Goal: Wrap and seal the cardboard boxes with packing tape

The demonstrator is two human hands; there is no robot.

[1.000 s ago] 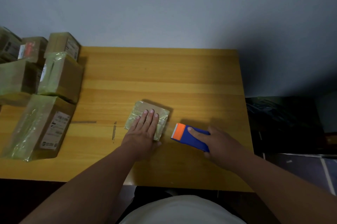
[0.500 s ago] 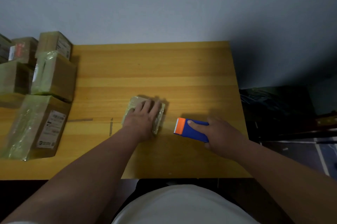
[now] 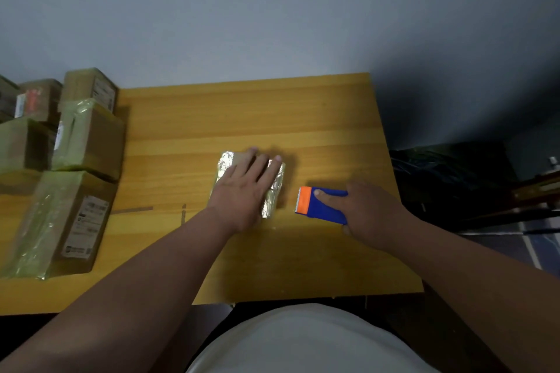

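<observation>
We see a blue tape dispenser (image 3: 328, 206) with an orange toothed end, held in our right hand (image 3: 368, 213), a glossy tape-wrapped tan box (image 3: 274, 190) under our left hand (image 3: 245, 190), a honey-yellow wood-grain table (image 3: 242, 111), brown boxes (image 3: 81, 142) with white labels, a grey wall (image 3: 272, 8).

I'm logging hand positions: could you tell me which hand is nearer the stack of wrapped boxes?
Left. The left hand rests on the small box mid-table; the right hand grips the tape dispenser, farther from the stack.

desk: yellow wooden table (image 3: 248, 111) from where I'm watching | wall: plain grey wall (image 3: 272, 8) right behind it | floor right: some dark bag-looking heap (image 3: 448, 178), too murky to call | near edge: white shirt (image 3: 309, 342) at the bottom
</observation>
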